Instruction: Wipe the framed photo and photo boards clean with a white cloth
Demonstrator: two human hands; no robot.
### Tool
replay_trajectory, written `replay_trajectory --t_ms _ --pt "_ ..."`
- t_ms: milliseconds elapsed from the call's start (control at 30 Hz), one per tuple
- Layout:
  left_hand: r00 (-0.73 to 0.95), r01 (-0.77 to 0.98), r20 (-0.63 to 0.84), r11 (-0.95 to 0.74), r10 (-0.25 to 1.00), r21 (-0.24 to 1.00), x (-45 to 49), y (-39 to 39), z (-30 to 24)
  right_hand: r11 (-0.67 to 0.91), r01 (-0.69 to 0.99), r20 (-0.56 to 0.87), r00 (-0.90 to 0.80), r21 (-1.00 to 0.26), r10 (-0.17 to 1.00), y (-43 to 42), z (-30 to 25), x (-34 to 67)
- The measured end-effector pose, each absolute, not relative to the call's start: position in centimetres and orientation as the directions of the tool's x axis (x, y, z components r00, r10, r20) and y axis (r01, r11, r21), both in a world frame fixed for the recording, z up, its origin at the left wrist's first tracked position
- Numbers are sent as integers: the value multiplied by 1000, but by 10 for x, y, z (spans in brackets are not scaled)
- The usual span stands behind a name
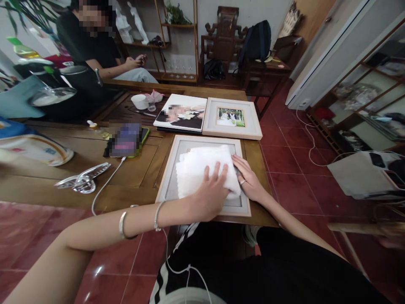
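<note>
A light wooden picture frame (164,177) lies flat at the near edge of the wooden table (139,164). A white cloth (199,164) is spread over its glass. My left hand (210,192) lies on the cloth, fingers stretched flat and pressing it down. My right hand (249,179), with a ring on one finger, rests on the frame's right side, fingers flat and tucked against the cloth's edge.
Behind the frame lie a photo print (182,112) and a second framed photo (232,118). A phone (126,141) with a white cable, a hair clip (82,181), a plate (41,152) and a white cup (139,101) sit to the left. Another person (98,46) sits at the far side.
</note>
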State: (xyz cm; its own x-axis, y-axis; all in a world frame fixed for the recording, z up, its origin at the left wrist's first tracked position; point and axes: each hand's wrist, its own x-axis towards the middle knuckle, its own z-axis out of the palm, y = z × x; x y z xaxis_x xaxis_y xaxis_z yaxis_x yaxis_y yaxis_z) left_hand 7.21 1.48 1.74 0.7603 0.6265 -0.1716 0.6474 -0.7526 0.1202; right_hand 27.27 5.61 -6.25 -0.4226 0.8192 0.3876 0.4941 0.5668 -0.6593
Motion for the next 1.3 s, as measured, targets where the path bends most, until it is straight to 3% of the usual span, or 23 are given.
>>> replay_trajectory --t_ms 133,267,433,867,1133,1300 --pt "836 548 -156 -821 527 163 61 -11 16 560 494 379 -422 -665 823 55 -58 271" --pt "875 481 -130 -868 467 125 54 -28 18 570 495 376 -440 -656 815 54 -57 272" --pt "839 539 -134 -839 527 73 43 -31 22 545 513 350 -431 -663 832 54 -56 272" --pt "609 792 -67 -599 791 119 -41 -25 20 545 514 349 -431 -663 832 54 -58 272" --pt "596 759 153 -615 789 214 -22 33 -2 552 515 345 -445 -656 826 54 -57 272" --pt "659 655 260 -708 706 265 19 86 10 584 494 376 -461 -644 804 55 -60 273"
